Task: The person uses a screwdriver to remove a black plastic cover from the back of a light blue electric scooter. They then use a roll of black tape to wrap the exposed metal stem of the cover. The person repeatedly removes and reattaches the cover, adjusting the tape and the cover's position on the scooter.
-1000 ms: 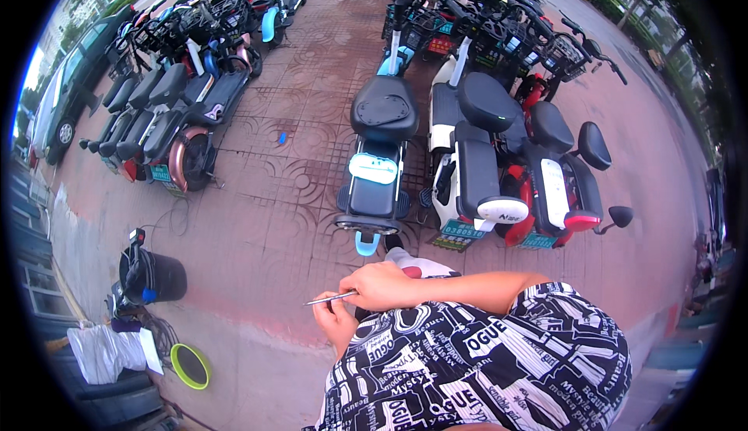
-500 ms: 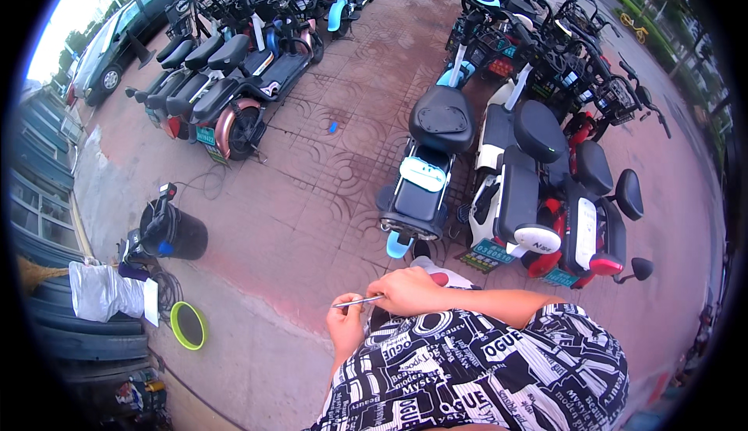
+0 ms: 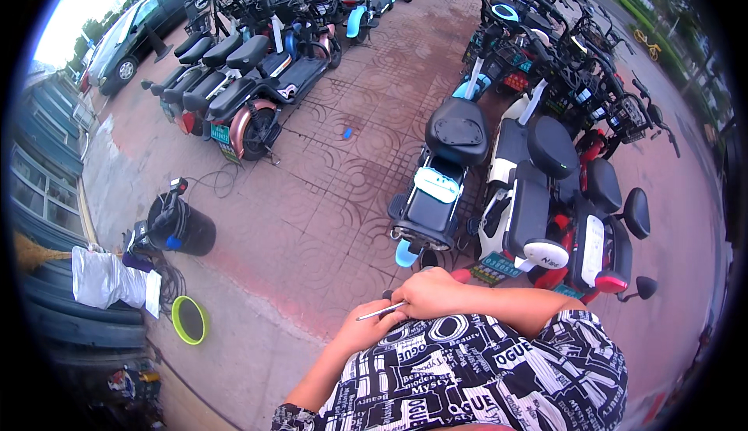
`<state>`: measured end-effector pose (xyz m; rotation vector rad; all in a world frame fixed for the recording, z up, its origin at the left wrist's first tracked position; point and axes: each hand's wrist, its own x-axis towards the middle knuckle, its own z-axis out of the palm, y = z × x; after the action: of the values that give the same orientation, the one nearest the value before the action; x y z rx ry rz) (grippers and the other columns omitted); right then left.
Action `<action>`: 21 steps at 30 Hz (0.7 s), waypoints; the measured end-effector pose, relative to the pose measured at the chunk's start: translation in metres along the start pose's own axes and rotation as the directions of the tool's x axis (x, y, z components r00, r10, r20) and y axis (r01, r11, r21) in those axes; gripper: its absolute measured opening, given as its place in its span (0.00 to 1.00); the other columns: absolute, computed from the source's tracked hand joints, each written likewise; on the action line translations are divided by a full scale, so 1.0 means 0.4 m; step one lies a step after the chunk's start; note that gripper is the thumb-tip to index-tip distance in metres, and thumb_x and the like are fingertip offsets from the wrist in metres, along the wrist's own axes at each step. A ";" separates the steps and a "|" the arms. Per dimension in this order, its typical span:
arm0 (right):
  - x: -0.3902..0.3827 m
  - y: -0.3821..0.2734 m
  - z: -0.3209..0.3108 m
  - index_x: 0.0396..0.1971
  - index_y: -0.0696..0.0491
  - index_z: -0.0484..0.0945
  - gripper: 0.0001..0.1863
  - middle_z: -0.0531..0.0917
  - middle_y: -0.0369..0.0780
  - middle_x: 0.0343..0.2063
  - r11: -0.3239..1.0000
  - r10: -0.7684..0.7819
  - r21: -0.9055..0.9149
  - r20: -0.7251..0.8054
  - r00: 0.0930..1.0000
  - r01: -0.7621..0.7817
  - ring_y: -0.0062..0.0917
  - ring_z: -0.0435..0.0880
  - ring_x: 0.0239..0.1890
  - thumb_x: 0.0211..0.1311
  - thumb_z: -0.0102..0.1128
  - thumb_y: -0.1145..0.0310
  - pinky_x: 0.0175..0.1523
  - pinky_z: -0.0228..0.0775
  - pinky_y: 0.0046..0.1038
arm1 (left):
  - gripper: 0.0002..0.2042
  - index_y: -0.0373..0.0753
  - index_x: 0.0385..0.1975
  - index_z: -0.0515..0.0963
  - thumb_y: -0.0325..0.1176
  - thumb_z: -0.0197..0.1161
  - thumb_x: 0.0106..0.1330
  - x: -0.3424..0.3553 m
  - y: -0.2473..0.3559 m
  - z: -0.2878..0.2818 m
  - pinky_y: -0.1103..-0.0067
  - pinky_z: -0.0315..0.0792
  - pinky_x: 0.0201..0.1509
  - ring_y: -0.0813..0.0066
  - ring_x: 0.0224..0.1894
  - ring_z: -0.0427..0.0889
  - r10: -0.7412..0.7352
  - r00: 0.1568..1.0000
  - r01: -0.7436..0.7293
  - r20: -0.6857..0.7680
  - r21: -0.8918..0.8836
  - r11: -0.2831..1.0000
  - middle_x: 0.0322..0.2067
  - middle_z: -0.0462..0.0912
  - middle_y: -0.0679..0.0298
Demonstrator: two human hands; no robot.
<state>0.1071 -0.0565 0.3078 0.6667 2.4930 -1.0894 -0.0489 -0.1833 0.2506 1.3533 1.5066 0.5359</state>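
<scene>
Both my hands meet in front of my patterned shirt, at the lower middle of the view. My right hand (image 3: pixel 430 293) is closed on a thin silver rod (image 3: pixel 379 312) that looks like a pen or small tool. Its free end points left, across the back of my left hand (image 3: pixel 363 327). The left fingers are curled in and partly hidden beside the right hand. A small dark bit (image 3: pixel 387 295) shows between the two hands; I cannot tell what it is.
A blue-and-black electric scooter (image 3: pixel 427 209) stands just ahead, with more scooters (image 3: pixel 520 197) to its right. Another row of scooters (image 3: pixel 241 104) is parked at far left. A black bucket (image 3: pixel 195 232), grey cable, silvery bag (image 3: pixel 109 277) and lime-rimmed round container (image 3: pixel 189 320) sit at left.
My hands have shifted right and drawn together. The left fingers no longer pinch the rod's far end, which now lies over the left hand. The view has swung slightly left.
</scene>
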 end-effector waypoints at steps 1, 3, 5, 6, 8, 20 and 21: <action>0.000 0.000 -0.001 0.37 0.46 0.83 0.15 0.85 0.45 0.32 1.000 -0.008 -0.007 0.014 1.000 0.008 0.40 0.83 0.39 0.56 0.56 0.56 0.43 0.72 0.41 | 0.14 0.36 0.43 0.79 0.39 0.61 0.65 -0.002 0.002 -0.004 0.78 0.72 0.40 0.79 0.35 0.79 -0.020 1.000 0.021 0.020 -0.036 0.999 0.32 0.83 0.62; 0.001 -0.002 -0.006 0.38 0.46 0.83 0.15 0.85 0.45 0.32 0.999 -0.024 -0.020 0.044 0.999 0.025 0.41 0.83 0.38 0.56 0.55 0.56 0.43 0.72 0.41 | 0.13 0.36 0.41 0.79 0.39 0.60 0.66 -0.002 0.005 -0.014 0.79 0.72 0.39 0.80 0.34 0.78 -0.048 0.996 0.056 0.073 -0.122 0.991 0.31 0.83 0.63; 0.004 -0.017 -0.020 0.39 0.46 0.83 0.15 0.85 0.44 0.32 0.999 -0.018 -0.032 0.078 0.997 0.021 0.40 0.83 0.38 0.56 0.55 0.56 0.43 0.72 0.40 | 0.13 0.35 0.38 0.80 0.39 0.59 0.67 -0.007 0.006 -0.028 0.79 0.71 0.38 0.82 0.32 0.76 -0.067 0.988 0.095 0.137 -0.215 0.972 0.29 0.82 0.64; 0.003 -0.025 -0.029 0.39 0.46 0.83 0.15 0.85 0.44 0.32 0.999 -0.014 -0.037 0.094 0.995 0.018 0.40 0.83 0.38 0.56 0.55 0.56 0.43 0.72 0.40 | 0.12 0.35 0.36 0.80 0.39 0.58 0.68 -0.011 0.006 -0.036 0.80 0.71 0.36 0.83 0.31 0.76 -0.064 0.987 0.100 0.149 -0.246 0.964 0.28 0.81 0.65; -0.001 -0.036 -0.046 0.39 0.45 0.83 0.15 0.85 0.44 0.31 0.998 -0.052 -0.028 0.093 0.994 0.055 0.40 0.83 0.39 0.56 0.55 0.56 0.42 0.72 0.40 | 0.12 0.35 0.32 0.80 0.39 0.57 0.69 -0.016 0.007 -0.051 0.81 0.70 0.34 0.84 0.30 0.75 -0.049 0.984 0.100 0.171 -0.306 0.947 0.26 0.80 0.66; -0.114 0.021 -0.238 0.25 0.51 0.83 0.08 0.84 0.41 0.25 0.861 -0.032 -0.489 0.223 0.974 0.140 0.37 0.84 0.32 0.46 0.57 0.68 0.32 0.73 0.37 | 0.16 0.34 0.16 0.74 0.32 0.56 0.67 -0.109 0.017 -0.165 0.81 0.63 0.23 0.82 0.19 0.71 0.242 0.964 -0.262 -0.108 -0.518 0.814 0.15 0.75 0.66; -0.138 0.062 -0.251 0.26 0.51 0.83 0.08 0.84 0.42 0.25 0.870 0.096 -0.493 0.191 0.977 0.011 0.38 0.84 0.32 0.46 0.57 0.67 0.33 0.73 0.38 | 0.17 0.35 0.15 0.74 0.32 0.52 0.68 -0.118 -0.006 -0.177 0.83 0.61 0.22 0.83 0.18 0.69 0.093 0.973 -0.185 -0.210 -0.476 0.859 0.15 0.74 0.67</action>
<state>0.1547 0.0184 0.3846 0.4236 2.4075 -0.4378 -0.1175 -0.2071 0.2948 1.0293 1.2925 1.0847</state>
